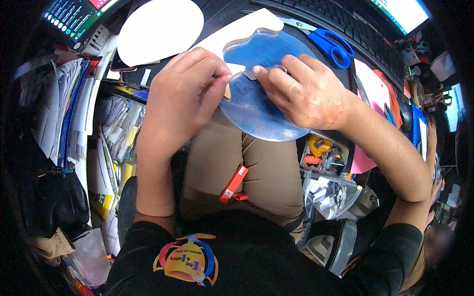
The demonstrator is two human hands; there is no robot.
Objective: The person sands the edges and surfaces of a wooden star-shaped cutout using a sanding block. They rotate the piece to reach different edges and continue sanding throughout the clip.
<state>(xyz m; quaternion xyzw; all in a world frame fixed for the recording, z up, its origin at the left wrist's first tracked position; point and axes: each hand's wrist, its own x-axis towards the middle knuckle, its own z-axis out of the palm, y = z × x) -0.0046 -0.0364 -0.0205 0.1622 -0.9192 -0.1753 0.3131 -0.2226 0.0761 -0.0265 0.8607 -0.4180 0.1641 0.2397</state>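
My left hand (190, 91) is closed in a pinch on a small off-white piece (236, 70); a bit of tan shows below its fingertips. Facing it, my right hand (308, 91) has its fingers curled around a small flat grey piece (250, 75), blade-like, whose tip points toward the left hand's piece. Beneath both hands lies a round, see-through blue-tinted sheet (261, 121), overhanging the desk edge above my lap. A cream board with a wavy end (247, 30) touches the sheet's far side. On my lap rests a slim red box (233, 184) with a flap at one end.
Blue-handled scissors (332, 48) lie beyond my right hand, beside a black keyboard (355, 29). A white oval sheet (160, 32) lies far left. Stacked papers (74, 108) stand at left. An open drawer holds a yellow tape measure (320, 145). Another person's arm (431, 143) shows far right.
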